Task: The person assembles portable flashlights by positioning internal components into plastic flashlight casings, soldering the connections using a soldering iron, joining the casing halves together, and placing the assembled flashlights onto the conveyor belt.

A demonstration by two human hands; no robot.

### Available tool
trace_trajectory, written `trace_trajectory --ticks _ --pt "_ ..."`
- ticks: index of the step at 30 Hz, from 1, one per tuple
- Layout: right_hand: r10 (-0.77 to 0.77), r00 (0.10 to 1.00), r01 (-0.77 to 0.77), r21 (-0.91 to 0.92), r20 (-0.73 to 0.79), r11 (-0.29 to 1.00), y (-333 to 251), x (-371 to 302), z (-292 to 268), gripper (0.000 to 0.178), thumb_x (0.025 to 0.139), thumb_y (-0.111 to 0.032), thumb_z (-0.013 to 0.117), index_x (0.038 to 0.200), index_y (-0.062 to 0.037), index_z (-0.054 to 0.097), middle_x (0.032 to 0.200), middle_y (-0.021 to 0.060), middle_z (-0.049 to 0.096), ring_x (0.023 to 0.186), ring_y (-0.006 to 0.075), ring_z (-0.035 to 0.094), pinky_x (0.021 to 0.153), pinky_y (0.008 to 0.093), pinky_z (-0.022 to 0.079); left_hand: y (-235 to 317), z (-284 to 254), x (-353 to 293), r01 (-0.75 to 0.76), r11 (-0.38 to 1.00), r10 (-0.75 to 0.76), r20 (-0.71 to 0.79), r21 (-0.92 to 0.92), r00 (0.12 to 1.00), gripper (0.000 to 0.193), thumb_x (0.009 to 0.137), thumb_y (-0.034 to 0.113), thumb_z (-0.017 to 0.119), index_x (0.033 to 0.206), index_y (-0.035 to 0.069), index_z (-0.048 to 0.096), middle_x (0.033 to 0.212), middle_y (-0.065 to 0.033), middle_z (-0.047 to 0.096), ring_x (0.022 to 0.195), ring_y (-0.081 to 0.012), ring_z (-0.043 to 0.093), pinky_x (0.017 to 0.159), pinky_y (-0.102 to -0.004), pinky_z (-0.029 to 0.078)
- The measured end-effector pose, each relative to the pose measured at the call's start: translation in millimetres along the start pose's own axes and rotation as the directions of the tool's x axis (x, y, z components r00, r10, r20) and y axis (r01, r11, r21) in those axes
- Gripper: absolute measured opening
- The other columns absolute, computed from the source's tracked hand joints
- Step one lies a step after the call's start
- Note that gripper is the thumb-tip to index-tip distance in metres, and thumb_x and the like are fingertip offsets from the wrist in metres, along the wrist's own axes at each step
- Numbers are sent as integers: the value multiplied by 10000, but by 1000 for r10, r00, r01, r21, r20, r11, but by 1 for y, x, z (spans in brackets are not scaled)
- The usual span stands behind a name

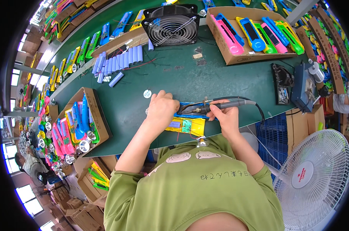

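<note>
My right hand is closed around the grey handle of a soldering iron, whose metal front end points left over a blue plastic casing. At the left end of that casing my left hand is closed, its fingers curled; whatever they pinch is hidden. Nearer to me lies a yellow casing with a purple battery, thin wires and a green circuit board inside. A silvery reflector hangs by the table edge below it.
Purple battery cells lie at the back left. A black fan stands behind, beside a cardboard box of coloured casings. Another box of casings sits left. At right are a blue soldering station and a white fan.
</note>
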State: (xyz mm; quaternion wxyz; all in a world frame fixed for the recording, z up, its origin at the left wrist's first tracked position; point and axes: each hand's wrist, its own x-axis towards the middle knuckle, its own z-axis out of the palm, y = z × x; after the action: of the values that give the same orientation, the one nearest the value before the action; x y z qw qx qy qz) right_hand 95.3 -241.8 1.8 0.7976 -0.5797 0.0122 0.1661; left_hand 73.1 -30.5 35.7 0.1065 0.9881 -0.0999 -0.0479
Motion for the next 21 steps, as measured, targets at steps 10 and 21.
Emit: trace_trajectory --ticks 10,21 --pt "20 1000 -21 -125 -11 992 2 1 6 122 804 -24 606 903 36 568 732 94 625 594 112 604 495 198 449 3 -1 3 8 996 -10 21 90 1000 23 652 114 660 655 107 638 738 -51 549 823 -231 507 717 -366 406" --pt "-349 937 344 -143 -9 928 -1 -23 -6 171 820 3 585 980 44 543 829 105 635 720 168 645 607 245 528 3 -2 7 23 995 -29 68 95 997 19 644 120 659 662 120 666 723 -45 577 830 -223 519 715 -356 410"
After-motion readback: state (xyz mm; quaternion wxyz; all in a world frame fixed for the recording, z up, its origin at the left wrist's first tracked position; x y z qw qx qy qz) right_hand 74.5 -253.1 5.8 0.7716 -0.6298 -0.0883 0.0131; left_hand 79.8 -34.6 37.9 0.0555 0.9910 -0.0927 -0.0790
